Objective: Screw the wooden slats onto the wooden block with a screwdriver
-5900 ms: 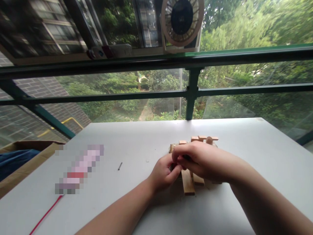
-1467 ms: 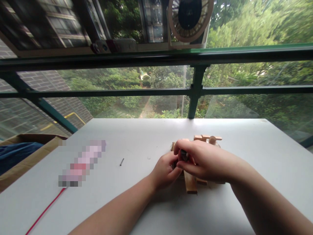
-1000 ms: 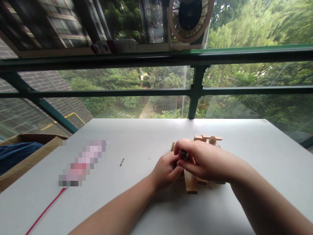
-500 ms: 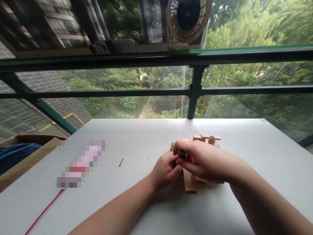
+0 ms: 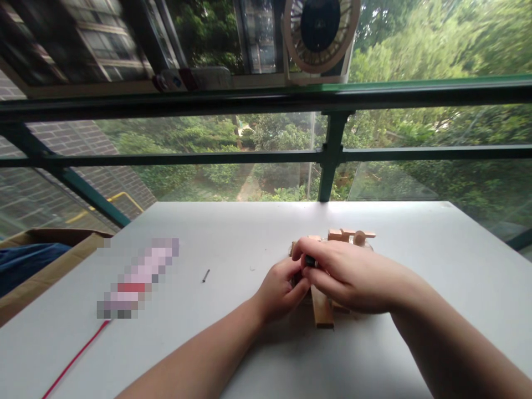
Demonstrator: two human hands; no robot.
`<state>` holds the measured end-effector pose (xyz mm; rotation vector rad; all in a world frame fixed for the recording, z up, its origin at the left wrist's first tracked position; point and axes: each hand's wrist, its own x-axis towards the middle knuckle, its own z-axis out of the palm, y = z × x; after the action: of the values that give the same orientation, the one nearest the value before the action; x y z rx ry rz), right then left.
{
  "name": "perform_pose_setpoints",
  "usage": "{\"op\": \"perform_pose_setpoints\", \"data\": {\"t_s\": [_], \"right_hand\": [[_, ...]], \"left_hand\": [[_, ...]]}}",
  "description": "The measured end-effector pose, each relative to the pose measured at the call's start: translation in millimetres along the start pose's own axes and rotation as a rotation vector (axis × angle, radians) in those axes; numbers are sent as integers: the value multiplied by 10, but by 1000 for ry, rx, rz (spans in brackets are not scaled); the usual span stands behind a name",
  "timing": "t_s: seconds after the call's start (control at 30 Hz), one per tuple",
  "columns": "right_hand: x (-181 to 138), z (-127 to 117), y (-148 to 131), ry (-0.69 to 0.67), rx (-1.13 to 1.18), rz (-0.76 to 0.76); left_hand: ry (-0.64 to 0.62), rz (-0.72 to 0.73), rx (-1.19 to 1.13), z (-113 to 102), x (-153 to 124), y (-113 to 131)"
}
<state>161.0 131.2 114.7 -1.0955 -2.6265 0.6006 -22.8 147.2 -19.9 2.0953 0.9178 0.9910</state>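
Note:
On the right half of the table a wooden model [image 5: 323, 313] of light brown slats and blocks lies under my hands, largely covered by them. My left hand [image 5: 279, 292] is closed on its left side, thumb and fingers pinching the wood. From above, my right hand [image 5: 353, 271] grips a tool with a short black handle [image 5: 310, 261] between thumb and curled fingers; its tip is hidden. A slat sticks out toward me below the right hand. Behind the knuckles, a wooden block with a round piece [image 5: 359, 237] shows.
A small screw [image 5: 205, 275] lies on the white table [image 5: 187, 354]. Farther left are a pixelated pinkish object [image 5: 143, 274] and a red cable [image 5: 75, 360]. A cardboard box [image 5: 54, 277] with blue cloth stands left of the table. Behind the rail is a fan [image 5: 320, 33].
My right hand has turned slightly around the black handle, its fingers shifting a little. The left hand stays in place, and the model has barely moved.

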Motion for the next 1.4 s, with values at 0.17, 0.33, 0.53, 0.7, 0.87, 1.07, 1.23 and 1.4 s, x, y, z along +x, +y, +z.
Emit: {"op": "perform_pose_setpoints", "data": {"t_s": [0.17,0.33,0.53,0.7,0.87,1.07,1.23,1.4], "right_hand": [[-9,6,16,10,-29,24],[8,28,30,25,-26,51],[14,46,27,33,-46,53],[11,50,39,33,-47,54],[19,50,45,34,-41,53],[21,46,42,36,-54,44],[38,49,36,44,-67,51],[36,50,39,44,-66,57]], "left_hand": [[2,-6,14,-2,7,10],[-4,31,-24,-7,17,34],[2,48,-23,-9,19,12],[-13,42,-34,-13,25,22],[-4,47,-30,-12,22,30],[1,41,-16,-7,14,23],[3,38,-14,-4,14,18],[5,59,-9,-12,23,16]]}}
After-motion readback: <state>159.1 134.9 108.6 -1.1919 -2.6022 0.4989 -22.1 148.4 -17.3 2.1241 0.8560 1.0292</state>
